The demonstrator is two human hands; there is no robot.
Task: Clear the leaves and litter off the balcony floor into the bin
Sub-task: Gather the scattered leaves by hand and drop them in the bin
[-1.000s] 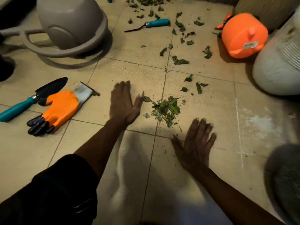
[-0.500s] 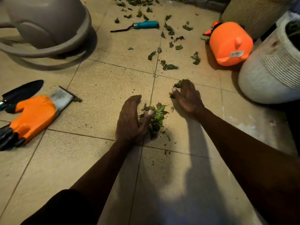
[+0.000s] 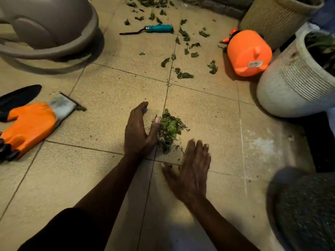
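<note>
Two bare hands meet at a small pile of green leaves [image 3: 169, 129] in the middle of a tan tiled balcony floor [image 3: 108, 98]. Left hand [image 3: 139, 131] stands on its edge against the pile's left side, fingers together and gently curved, thumb touching the leaves; it grasps nothing. Right hand [image 3: 192, 169] lies flat on the tiles just on the near side of the pile, fingers straight, holding nothing. More loose leaves [image 3: 183, 75] are scattered toward the floor's far edge, around a teal-handled tool [image 3: 157, 29]. A grey-brown bin [image 3: 45, 24] sits at the far left corner; its inside cannot be seen. At the far right, a white ribbed planter [image 3: 293, 82] holds green foliage, with a woven tan pot [image 3: 277, 17] behind it. Beside the planter lies an orange container [image 3: 249, 53] with a small white label, its writing too small to read. An orange glove [image 3: 30, 124] and a black trowel blade [image 3: 18, 96] lie by the left edge.
</note>
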